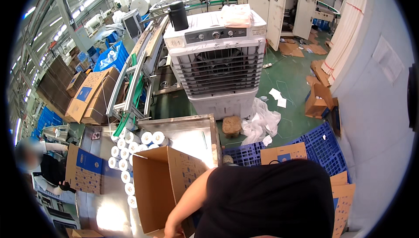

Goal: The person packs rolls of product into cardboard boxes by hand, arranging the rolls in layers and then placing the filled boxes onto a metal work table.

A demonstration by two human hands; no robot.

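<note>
An open cardboard box point(150, 185) stands on the metal tabletop, its hollow inside facing me. My left hand point(173, 229) reaches down to the box's lower edge; the picture's edge cuts off its fingers, so its grip does not show. Several white rolls point(126, 177) stand in rows just left of and behind the box. A sliver of skin shows at the bottom edge, but my right hand cannot be made out. My black-clothed upper body covers the lower right.
A co-worker at the left holds a printed cardboard box point(85, 170). The metal table point(98, 212) has a raised rim. Beyond it stand a white air cooler point(218, 63) and a conveyor frame point(133, 81). Blue plastic pallets point(325, 148) and plastic film point(262, 122) lie on the floor.
</note>
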